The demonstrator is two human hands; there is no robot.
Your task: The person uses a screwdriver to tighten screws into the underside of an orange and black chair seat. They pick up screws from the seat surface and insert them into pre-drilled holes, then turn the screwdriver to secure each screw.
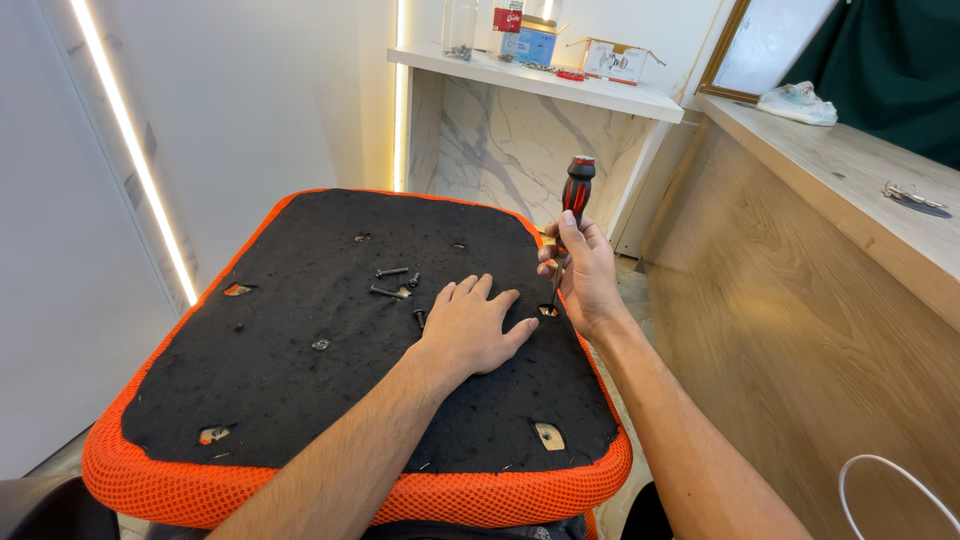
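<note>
Screwdriver [574,205] in right hand [585,275]

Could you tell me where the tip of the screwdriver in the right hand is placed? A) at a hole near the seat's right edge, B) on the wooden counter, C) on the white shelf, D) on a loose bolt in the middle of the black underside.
A: the right hand holds the screwdriver upright, its shaft running down to a hole near the right edge of the seat cushion, beside the left hand.
</note>
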